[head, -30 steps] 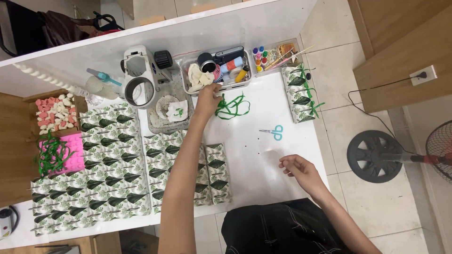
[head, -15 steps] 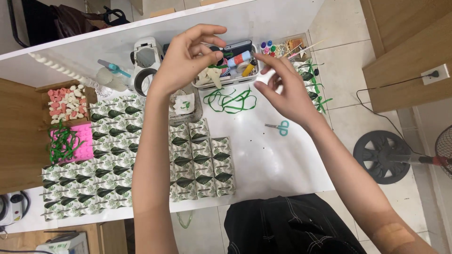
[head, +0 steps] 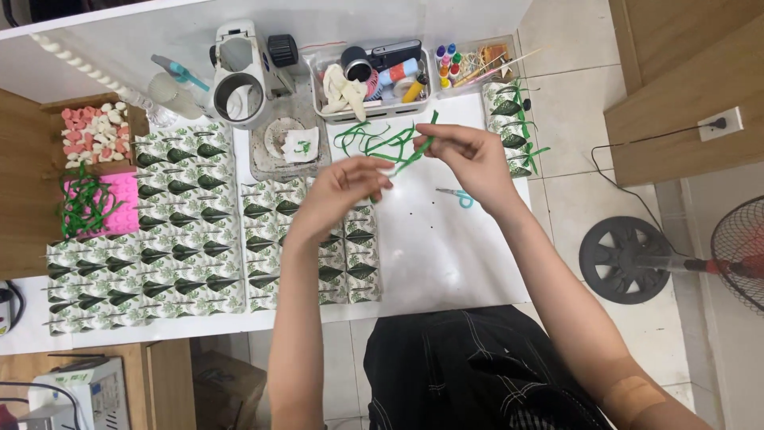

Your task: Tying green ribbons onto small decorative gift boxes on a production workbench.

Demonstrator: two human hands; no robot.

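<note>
Both hands are raised above the white table (head: pixel 446 247). My left hand (head: pixel 344 191) and my right hand (head: pixel 469 159) pinch the two ends of a thin green ribbon strand (head: pixel 406 159) stretched between them. Just beyond the hands a loose heap of green ribbon (head: pixel 370 137) lies on the table. Small blue-handled scissors (head: pixel 458 195) rest on the table under my right wrist. Rows of small boxes with a green leaf print (head: pixel 191 231) cover the table's left half, the nearest ones right below my left hand.
A clear tray of tools and tape (head: pixel 374 76) and a bin of coloured markers (head: pixel 469 64) stand at the back. A white machine (head: pixel 243 72), a box of pink and white pieces (head: pixel 91 135), a pink box with green ribbon (head: pixel 91 203) sit left. A floor fan (head: pixel 637 259) stands right.
The hands have dropped from high over the tray to lower over the table's middle. A green ribbon strand is now pulled taut between them.
</note>
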